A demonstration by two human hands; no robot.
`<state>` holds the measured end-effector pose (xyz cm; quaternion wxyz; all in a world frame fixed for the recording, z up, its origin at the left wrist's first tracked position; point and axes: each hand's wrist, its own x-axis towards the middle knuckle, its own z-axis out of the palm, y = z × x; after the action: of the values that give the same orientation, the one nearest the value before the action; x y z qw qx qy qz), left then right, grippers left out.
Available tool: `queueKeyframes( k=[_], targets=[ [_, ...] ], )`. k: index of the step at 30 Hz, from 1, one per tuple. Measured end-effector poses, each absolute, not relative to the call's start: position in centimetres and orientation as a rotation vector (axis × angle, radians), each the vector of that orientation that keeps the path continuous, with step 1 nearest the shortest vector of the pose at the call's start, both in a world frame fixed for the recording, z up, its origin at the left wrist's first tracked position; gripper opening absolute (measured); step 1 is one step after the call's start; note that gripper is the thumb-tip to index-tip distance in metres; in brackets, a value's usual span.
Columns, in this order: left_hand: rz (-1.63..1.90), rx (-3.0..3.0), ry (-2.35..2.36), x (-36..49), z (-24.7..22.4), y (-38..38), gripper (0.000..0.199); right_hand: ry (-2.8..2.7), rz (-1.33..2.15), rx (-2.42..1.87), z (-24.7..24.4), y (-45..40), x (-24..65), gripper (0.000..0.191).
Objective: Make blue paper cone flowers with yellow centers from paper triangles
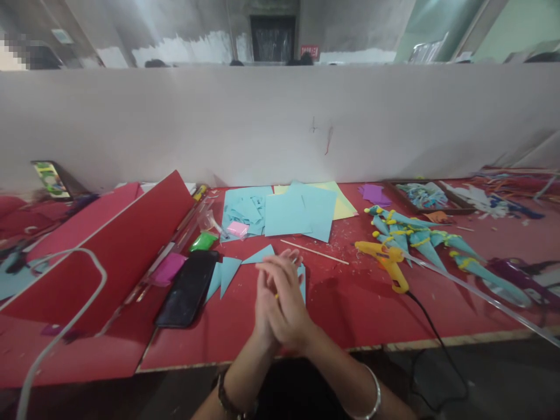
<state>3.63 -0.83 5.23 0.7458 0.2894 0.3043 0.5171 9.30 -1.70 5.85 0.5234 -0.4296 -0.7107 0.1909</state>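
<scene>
My left hand [265, 312] and my right hand [286, 297] are pressed together over the red table, near its front edge. Their fingers are closed around each other, and a tiny yellow spot shows between them; whatever is between the palms is mostly hidden. Blue paper triangles [230, 274] lie just left of the hands, and another blue piece [302, 283] shows behind the right hand. Beyond the hands are blue paper sheets [286, 214] and a thin wooden stick [315, 252]. To the right lies a yellow glue gun [385, 259].
A black phone [187, 290] and green packet [203, 241] lie left. A red board [109, 256] leans beside a white cable [94, 262]. Blue cones with yellow trim [422, 239], a tray of scraps [459, 204] and a clear rod [481, 296] are at right.
</scene>
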Motion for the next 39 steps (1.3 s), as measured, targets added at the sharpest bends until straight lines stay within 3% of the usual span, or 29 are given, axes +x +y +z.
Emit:
queueKeyframes(
  k=[4,10,12,17,23,31,35,37,39],
  targets=[
    [1.073,0.505,0.653,2.4,7.0,-1.4,0.056,-1.888,0.421,-1.074,5.4,-0.4,10.8,0.046],
    [1.464,0.446,0.643,2.1,6.4,-1.4,0.062,-2.145,0.337,-0.892,3.8,-3.6,8.8,0.069],
    [1.493,0.41,0.629,3.0,5.5,-2.3,0.065,-2.132,0.298,-0.955,4.1,-3.3,9.0,0.061],
    [1.089,0.314,0.568,3.5,6.4,-4.0,0.057,-2.047,0.195,-1.192,4.8,-0.9,11.8,0.052],
    [1.275,0.292,0.653,1.4,9.3,-2.4,0.053,-2.168,0.16,-1.028,4.7,-4.0,10.3,0.057],
    [1.346,0.372,0.705,-0.6,9.6,-1.4,0.051,-1.964,0.509,-0.966,5.2,-4.0,10.0,0.037],
    [1.329,0.791,0.946,-1.0,7.6,-1.8,0.038,-1.722,0.583,-0.969,4.5,-3.5,11.2,0.019],
    [1.161,1.192,1.013,-1.0,6.9,-2.2,0.044,-1.668,0.546,-0.979,4.5,-3.5,11.6,0.016],
    [1.011,1.42,1.051,-0.9,6.5,-2.6,0.031,-1.659,0.489,-0.988,4.7,-3.5,11.8,0.014]
  ],
)
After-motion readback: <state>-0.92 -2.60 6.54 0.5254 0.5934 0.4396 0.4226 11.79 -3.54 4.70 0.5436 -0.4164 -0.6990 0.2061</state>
